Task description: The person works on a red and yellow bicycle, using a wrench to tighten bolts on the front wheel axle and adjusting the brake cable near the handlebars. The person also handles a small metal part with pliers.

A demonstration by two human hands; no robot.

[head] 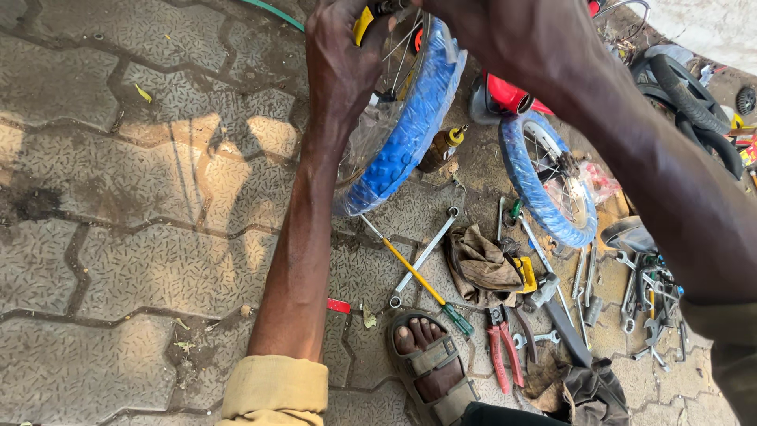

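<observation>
Right, wheel: small spoked bicycle wheel with knobbly blue tyre (pixel 414 110), upright, far centre; light, stiff, I'd hold the rim.
Left hand (pixel 341 59): clamped on wheel top.
Right hand (pixel 481 31): grip hidden, can't tell.

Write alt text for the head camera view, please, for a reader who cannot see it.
Both bare hands, left hand and right hand, grip a small spoked bicycle wheel with a blue rubber tyre. A second blue-tyred wheel, red-handled pliers, spanners and rags lie on grey paving below.
</observation>
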